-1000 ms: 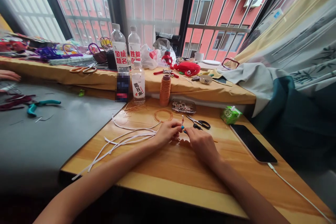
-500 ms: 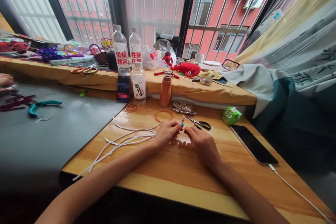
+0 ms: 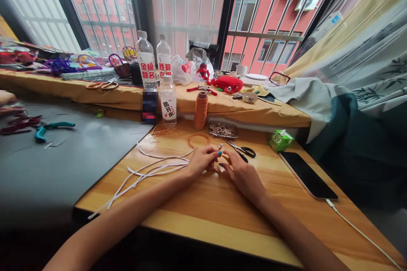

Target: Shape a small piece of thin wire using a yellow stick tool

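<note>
My left hand [image 3: 203, 160] is closed in a pinch, blue nail up. It grips white cords [image 3: 159, 164] that trail left over the wooden table from behind the hand. A short pale tip [image 3: 220, 146] sticks up above the left fingertips. My right hand [image 3: 243, 171] is close against it, with finger and thumb curled toward the left fingertips. Whatever lies between the right fingers is too small to make out. Black-handled scissors [image 3: 248, 151] lie just behind the right hand.
An orange thread spool [image 3: 200, 111], a thread coil [image 3: 197, 140], a clear tray of small pieces [image 3: 223, 129] and a water bottle [image 3: 168, 106] stand behind. A green carton [image 3: 280, 140] and a phone [image 3: 308, 174] lie right. Teal-handled pliers [image 3: 52, 129] and another person's hand [image 3: 6, 98] are at left.
My right hand has turned and its fingers have spread a little beside the left fingertips. The pale tip stands lower and leans. A yellow end beyond the right hand is out of sight.
</note>
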`<act>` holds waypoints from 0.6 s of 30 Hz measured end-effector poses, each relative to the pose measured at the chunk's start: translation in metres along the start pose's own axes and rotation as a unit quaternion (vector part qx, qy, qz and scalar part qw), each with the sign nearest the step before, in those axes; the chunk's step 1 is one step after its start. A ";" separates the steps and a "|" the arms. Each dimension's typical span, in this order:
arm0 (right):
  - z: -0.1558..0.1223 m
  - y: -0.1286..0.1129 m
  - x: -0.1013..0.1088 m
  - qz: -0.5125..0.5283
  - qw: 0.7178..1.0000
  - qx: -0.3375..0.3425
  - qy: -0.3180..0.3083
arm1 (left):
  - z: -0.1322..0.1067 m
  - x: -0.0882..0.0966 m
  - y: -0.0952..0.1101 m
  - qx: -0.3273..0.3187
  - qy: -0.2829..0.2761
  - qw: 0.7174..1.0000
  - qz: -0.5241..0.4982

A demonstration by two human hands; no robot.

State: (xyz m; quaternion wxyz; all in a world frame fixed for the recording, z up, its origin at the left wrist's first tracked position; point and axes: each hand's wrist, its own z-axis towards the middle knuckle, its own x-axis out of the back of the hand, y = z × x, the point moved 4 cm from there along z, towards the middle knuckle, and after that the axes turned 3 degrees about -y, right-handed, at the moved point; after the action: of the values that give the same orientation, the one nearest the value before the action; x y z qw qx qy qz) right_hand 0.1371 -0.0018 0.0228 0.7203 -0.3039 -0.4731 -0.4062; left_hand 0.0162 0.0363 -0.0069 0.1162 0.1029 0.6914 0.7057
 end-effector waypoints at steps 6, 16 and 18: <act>-0.002 -0.003 0.006 -0.100 0.993 0.041 0.038 | -0.001 0.002 0.001 -0.026 0.018 0.998 0.051; -0.002 -0.002 0.018 -0.122 0.974 0.085 0.169 | 0.003 0.018 0.021 -0.110 0.066 0.975 0.183; -0.003 -0.003 0.017 -0.112 0.974 0.105 0.167 | 0.009 0.021 0.021 -0.115 0.061 0.976 0.176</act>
State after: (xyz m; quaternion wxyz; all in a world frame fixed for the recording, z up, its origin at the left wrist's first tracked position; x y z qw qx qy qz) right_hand 0.1397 -0.0102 0.0376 0.7670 -0.0992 -0.4174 -0.4771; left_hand -0.0016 0.0504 0.0140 -0.0411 0.1658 0.5820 0.7950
